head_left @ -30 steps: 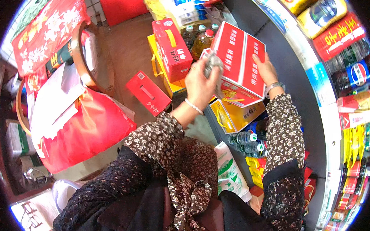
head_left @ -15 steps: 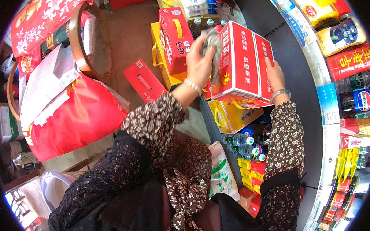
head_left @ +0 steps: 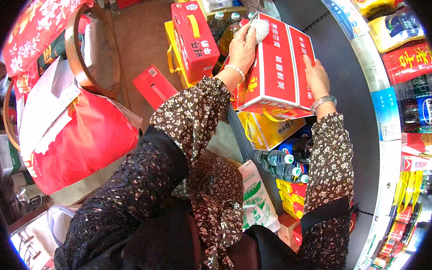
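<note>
- Head view, relation: the red-and-white carton (head_left: 282, 69) lies ahead of the person, between both hands, its long axis running mostly away from the body. Both hands touch it, so neither is plainly nearer: the left hand (head_left: 242, 50) is at its far left edge, the right hand (head_left: 317, 82) along its right edge.
- Head view, hands: the left clasps a bunched greyish cloth (head_left: 260, 31) against the carton. The right lies on the carton's edge, fingers pointing away; whether it grips or merely steadies, I cannot tell.
- Head view, counts at the hands: one carton, one cloth, one beaded bracelet (head_left: 237, 71) on the left wrist, one bangle (head_left: 323, 100) on the right.
- Head view, counts around: one upright red box (head_left: 194, 39) with a yellow handle, left of the carton; one flat red box (head_left: 152, 86) farther left; one gold box (head_left: 268, 133) just on the near side; three light caps visible on the clear bottles (head_left: 276, 158) nearer the body.
</note>
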`<state>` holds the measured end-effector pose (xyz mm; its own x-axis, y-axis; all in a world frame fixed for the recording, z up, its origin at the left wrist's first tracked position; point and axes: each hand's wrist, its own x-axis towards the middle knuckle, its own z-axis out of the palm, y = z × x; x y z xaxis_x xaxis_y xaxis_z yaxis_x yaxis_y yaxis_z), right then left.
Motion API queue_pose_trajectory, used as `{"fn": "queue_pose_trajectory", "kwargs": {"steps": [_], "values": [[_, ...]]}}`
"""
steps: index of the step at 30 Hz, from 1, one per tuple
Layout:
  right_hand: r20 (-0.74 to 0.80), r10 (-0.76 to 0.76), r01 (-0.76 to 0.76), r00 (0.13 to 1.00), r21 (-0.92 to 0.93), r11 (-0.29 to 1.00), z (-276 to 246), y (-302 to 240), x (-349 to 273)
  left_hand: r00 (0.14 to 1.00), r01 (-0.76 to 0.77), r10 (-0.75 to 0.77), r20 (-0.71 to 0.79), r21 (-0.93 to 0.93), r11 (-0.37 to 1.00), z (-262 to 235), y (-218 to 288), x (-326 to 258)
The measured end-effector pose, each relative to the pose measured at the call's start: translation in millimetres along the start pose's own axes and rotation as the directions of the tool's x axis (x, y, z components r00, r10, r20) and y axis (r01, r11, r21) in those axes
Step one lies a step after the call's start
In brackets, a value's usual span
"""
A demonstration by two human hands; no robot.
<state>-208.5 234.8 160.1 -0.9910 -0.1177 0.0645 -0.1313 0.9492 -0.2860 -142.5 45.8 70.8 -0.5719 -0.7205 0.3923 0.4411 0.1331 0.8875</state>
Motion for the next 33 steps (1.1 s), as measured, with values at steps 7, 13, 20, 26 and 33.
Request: {"fn": "queue_pose_trajectory", "kwargs": {"steps": [7,13,20,26,33], "values": [[0.010,-0.033,0.034,0.999,-0.016,0.999,-1,0,0,0.926,0.374,-0.361,-0.115,0.135,0.917,-25,-43,-63],[-0.038,-0.091,0.092,0.995,0.006,0.996,1,4,2,0.586,0.736,-0.711,0.389,-0.623,0.266,-46,-15,-124],[0.009,-0.050,0.049,0.999,0.087,0.995,2,11,8,0.526,0.739,-0.658,0.539,-0.672,0.039,-50,2,-124],[-0.521,-0.071,0.379,0.850,0.513,0.770,-11,16,-30,0.480,0.743,-0.680,0.555,-0.669,-0.021,-55,-12,-121],[-0.309,-0.749,0.803,0.587,0.105,0.586,2,33,-175,0.522,0.719,-0.611,0.595,-0.692,-0.059,-54,-10,-122]]}}
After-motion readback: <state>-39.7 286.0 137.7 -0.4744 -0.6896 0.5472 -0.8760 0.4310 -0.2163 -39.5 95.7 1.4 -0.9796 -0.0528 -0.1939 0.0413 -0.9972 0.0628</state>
